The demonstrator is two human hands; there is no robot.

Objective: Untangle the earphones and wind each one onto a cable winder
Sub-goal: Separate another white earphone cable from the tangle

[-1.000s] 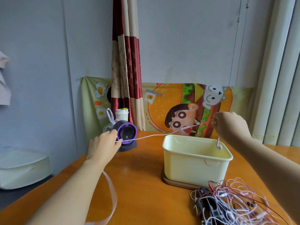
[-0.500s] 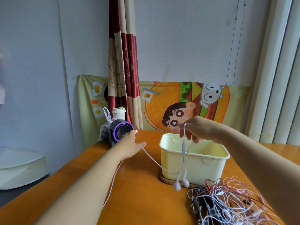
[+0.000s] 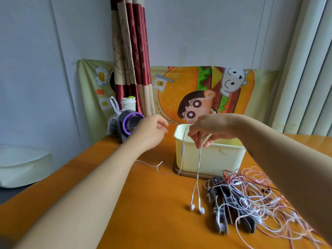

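**Head view.** Since half a second ago the two hands have drawn closer together. The cable that then sagged in the air between them now lies partly on the orange wooden table [image 3: 143, 203]. The right hand [image 3: 210, 131] is at centre frame, above the rim of the cream plastic box [image 3: 215, 159]. It pinches the white wired earphone [image 3: 198, 169] between its fingertips, and the two buds hang to the table or just above it. The rest of that cable drops down the box front, trails left along the table and passes behind the left forearm. The left hand [image 3: 152, 131], left of centre, has loosely curled fingers, and it cannot be told whether they hold the cable's end. The tangled heap of white, pink and red earphones [image 3: 265, 200] lies at lower right, over the grey plastic cable winders [image 3: 227, 200].

**Step in hand (judged).** One earphone is freed but not yet wound. The next move calls for taking a winder and anchoring one cable end on it.
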